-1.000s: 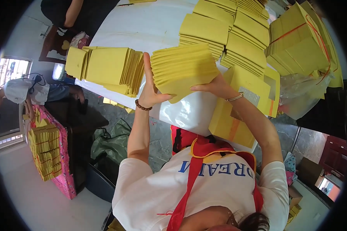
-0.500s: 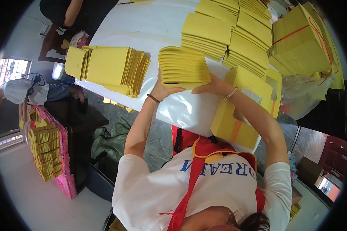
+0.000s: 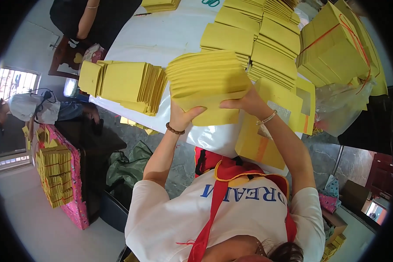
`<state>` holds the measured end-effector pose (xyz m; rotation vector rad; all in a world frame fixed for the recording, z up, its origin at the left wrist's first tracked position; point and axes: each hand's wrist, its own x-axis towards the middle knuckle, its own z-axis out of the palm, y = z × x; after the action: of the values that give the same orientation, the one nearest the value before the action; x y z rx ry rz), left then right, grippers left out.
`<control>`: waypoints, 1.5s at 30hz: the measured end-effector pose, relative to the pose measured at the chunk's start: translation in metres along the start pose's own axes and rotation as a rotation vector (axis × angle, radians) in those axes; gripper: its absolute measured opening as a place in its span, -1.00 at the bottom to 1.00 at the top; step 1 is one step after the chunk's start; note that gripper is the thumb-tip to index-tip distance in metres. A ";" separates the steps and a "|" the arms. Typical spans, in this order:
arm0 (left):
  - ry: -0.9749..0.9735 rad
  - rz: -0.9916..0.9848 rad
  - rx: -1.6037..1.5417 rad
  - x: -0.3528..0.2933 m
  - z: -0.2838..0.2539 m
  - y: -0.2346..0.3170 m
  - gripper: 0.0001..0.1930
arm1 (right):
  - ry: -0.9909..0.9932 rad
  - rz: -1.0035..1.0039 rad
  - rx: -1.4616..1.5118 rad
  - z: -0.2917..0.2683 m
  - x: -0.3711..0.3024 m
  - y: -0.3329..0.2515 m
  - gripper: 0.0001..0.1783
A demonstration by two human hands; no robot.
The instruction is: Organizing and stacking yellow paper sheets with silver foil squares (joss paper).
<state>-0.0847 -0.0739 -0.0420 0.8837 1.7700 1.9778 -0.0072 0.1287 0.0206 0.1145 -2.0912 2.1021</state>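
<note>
Between my hands is a thick stack of yellow paper envelopes (image 3: 209, 78), raised over the near part of the white-covered table (image 3: 150, 48). My left hand (image 3: 182, 115) grips its left side, thumb across the near face. On the opposite side my right hand (image 3: 248, 102) is closed on the stack, its thumb also on the near face. Most fingers of both hands are hidden behind the paper. Left of the stack lies a fanned pile of yellow envelopes (image 3: 126, 83). Several more piles (image 3: 273, 54) stand in rows beyond my right hand.
An opened yellow carton (image 3: 266, 126) sits at the near right table edge. Farther right stands a large yellow bundle tied with red cord (image 3: 332, 48), with clear plastic (image 3: 340, 105) below. Another person (image 3: 35, 105) is beside a pink-covered table with tied bundles (image 3: 54, 174) at the left.
The stack has come up closer and tipped, showing more of its near face. My hands still grip both sides. The view has shifted slightly, bringing green scissor handles in at the far edge.
</note>
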 end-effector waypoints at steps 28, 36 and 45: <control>-0.219 -0.063 0.007 -0.030 0.154 0.124 -0.52 | -0.013 -0.098 1.235 -0.069 -0.157 0.035 -0.17; -0.138 0.115 0.281 -0.029 0.162 0.119 -0.65 | -0.096 -0.126 1.349 -0.069 -0.162 0.051 -0.16; -0.174 0.108 0.207 -0.005 0.136 0.114 -0.70 | 0.160 -0.037 1.020 -0.068 -0.146 0.051 -0.15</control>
<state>0.0239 0.0079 0.0721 1.2027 1.8834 1.7403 0.1314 0.1866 -0.0556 0.1001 -0.7551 2.7920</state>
